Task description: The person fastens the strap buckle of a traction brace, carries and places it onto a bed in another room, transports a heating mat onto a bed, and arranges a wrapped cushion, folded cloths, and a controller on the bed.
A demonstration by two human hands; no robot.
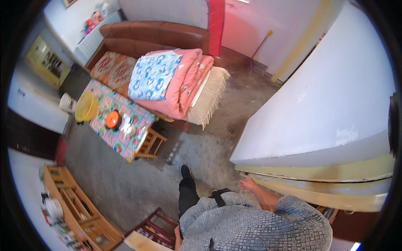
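My right hand [248, 185] hangs in front of my body with its fingers curled in, near the yellow-edged door frame. Nothing shows in it. Only a small part of my left hand [178, 239] appears at the lower edge, beside my hip and the dark red wooden rack [158, 226]. Its fingers are mostly hidden. One of my feet, in a dark shoe [186, 171], is forward on the grey concrete floor [209, 159].
Ahead, a brown sofa [159, 33] bears a folded pink quilt [190, 79]. Before it, a cloth-covered table [104, 138] holds a yellow basin [86, 106] and an orange-lidded pot [113, 119]. A wooden cabinet [79, 209] lines the left; a white wall [318, 117] rises at right.
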